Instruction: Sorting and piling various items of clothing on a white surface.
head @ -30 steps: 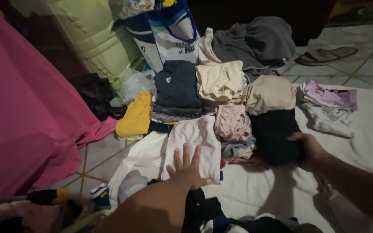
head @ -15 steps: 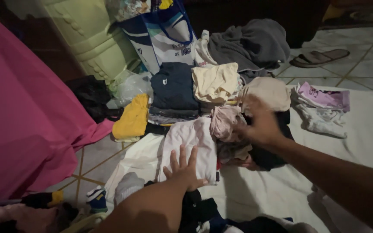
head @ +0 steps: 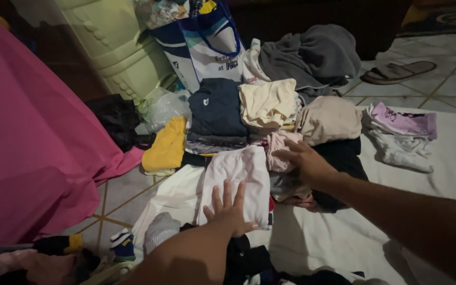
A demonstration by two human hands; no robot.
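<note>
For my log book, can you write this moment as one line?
left hand: flat on pale pink folded cloth | right hand: on small pink garment | black garment: beside

right hand (head: 308, 164) has left the black garment (head: 344, 158) for the pink one (head: 281, 150).

Left hand (head: 228, 208) flat on pale pink garment (head: 238, 177); right hand (head: 304, 161) touching pink folded cloth (head: 281, 148)
</note>
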